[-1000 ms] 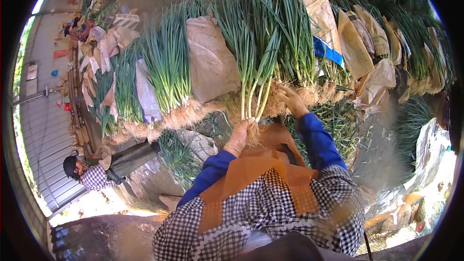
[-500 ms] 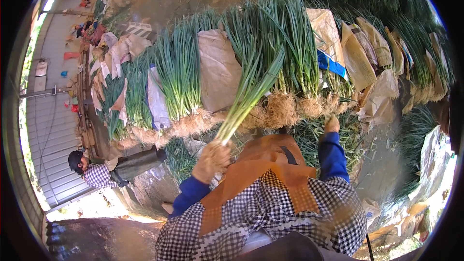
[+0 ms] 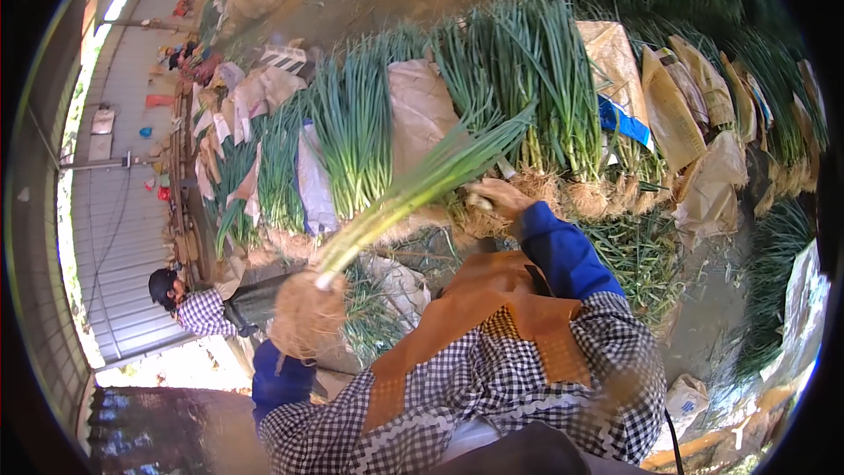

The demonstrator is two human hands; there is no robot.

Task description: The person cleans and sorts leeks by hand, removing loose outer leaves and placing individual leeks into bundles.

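A bunch of green onions (image 3: 396, 198) slants across the space before me, leaves up to the right and pale stems down to the left. Its tan root mass (image 3: 308, 310) sits right above my left sleeve; my left hand is mostly hidden at these roots, holding the bunch in the air. My right hand (image 3: 499, 197) reaches to the near side of the standing row, fingers curled at the roots there. What lies between these fingers is not clear. Beside it, more green onions (image 3: 554, 97) stand upright, roots toward me.
Tan sacking sheets (image 3: 420, 114) separate the bunches in the row. Loose green leaves (image 3: 637, 259) lie on the ground on the near right. Another person (image 3: 204, 310) in a checked top and dark hat is at the left, near a corrugated metal wall (image 3: 119, 237).
My left hand has moved left and toward me with the bunch, turning its roots into view. My right hand has swung left along the row. The whole view has shifted slightly.
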